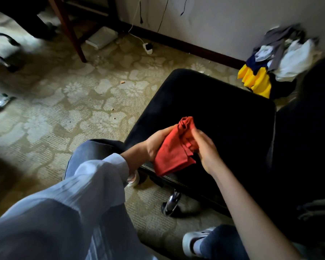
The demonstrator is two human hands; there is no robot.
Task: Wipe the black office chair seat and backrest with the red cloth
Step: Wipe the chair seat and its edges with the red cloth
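The black office chair seat [219, 109] fills the middle right of the head view, and its dark backrest [308, 128] rises at the right edge. A bunched red cloth [174, 149] hangs just above the seat's near edge. My left hand [156, 142] grips the cloth from the left side. My right hand [204, 145] pinches its right folds with fingers curled in. Both hands hold the cloth between them.
Patterned beige carpet [73, 102] covers the floor. A pile of clothes with a yellow piece [257, 79] lies by the wall at the back right. A wooden table leg [71, 32], a power adapter [148, 47] and the chair's chrome caster leg [172, 202] are nearby.
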